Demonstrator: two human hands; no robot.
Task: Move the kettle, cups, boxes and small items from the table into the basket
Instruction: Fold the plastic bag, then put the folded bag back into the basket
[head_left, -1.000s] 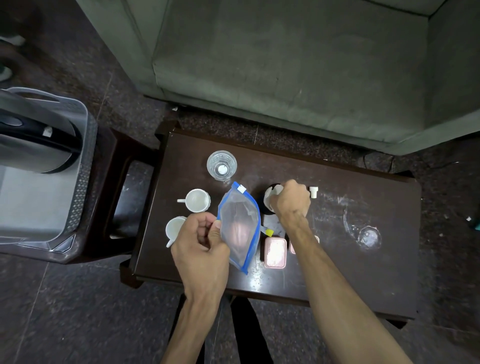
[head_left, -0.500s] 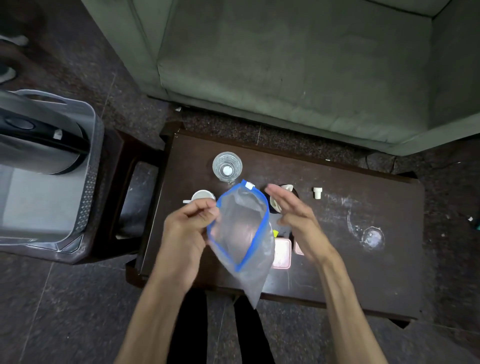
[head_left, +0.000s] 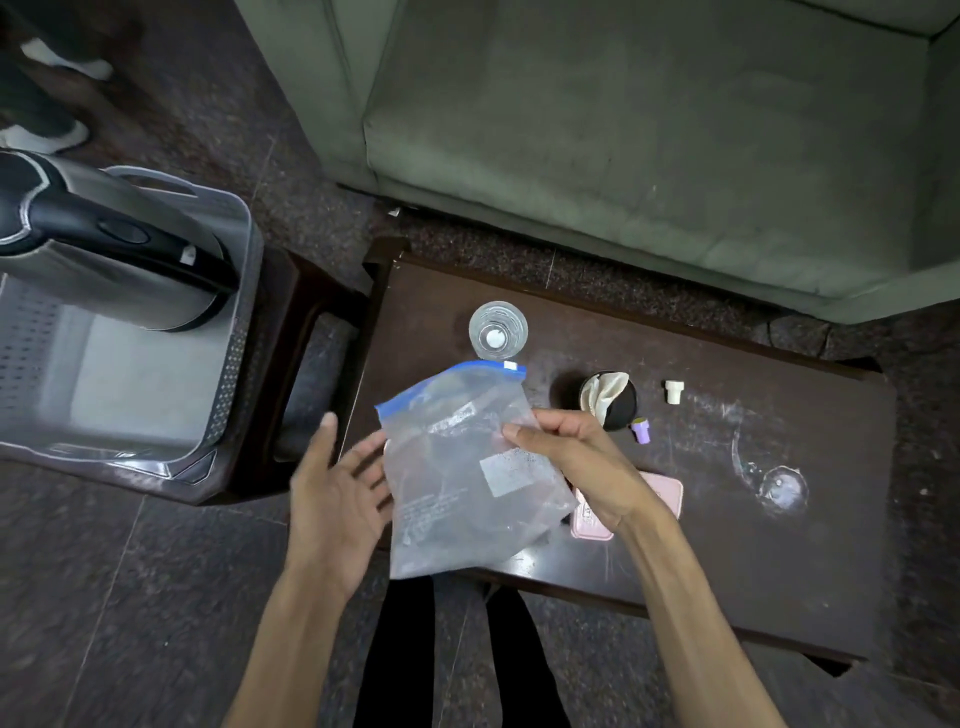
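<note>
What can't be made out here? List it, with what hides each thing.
Head view only:
- Pink boxes: largely covered by the right hand.
- Anything behind the bag: hidden by the bag.
- Kettle in the basket: cut off by the left edge.
- Left hand: motion-blurred.

The kettle (head_left: 104, 249) is cut off by the left edge. The pink boxes (head_left: 662, 493) are partly hidden behind the right hand (head_left: 582, 467). The left hand (head_left: 337, 493) is blurred.

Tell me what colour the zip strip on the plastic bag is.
Blue, along the plastic bag's top edge; clearest in the head view.
</note>
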